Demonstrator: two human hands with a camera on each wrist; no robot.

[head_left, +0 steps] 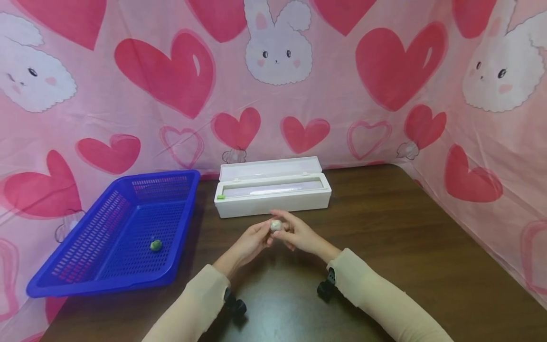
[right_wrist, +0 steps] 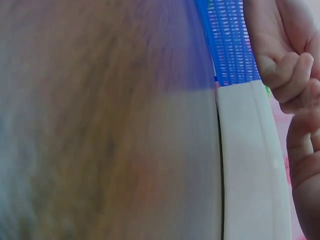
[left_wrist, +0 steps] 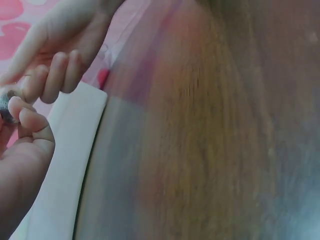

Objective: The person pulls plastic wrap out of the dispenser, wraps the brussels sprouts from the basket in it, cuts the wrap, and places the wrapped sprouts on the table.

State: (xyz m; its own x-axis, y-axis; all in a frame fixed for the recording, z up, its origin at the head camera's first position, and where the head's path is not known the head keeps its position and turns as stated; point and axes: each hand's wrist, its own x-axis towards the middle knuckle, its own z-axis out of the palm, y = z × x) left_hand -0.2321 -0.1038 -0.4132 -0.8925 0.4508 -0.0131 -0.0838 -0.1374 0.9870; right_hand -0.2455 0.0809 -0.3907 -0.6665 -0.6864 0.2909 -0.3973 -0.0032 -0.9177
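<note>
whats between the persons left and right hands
A small, pale ball, right where the left hand and right hand meet. The head view shows it best; the left wrist view catches part of it at its left edge.

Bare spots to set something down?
Free: wooden tabletop right of the white cling-film dispenser, between right sleeve and pink backdrop; also the blue basket floor around its green ball. Crowded: before the dispenser, where left hand and right hand hold a pale ball.
</note>
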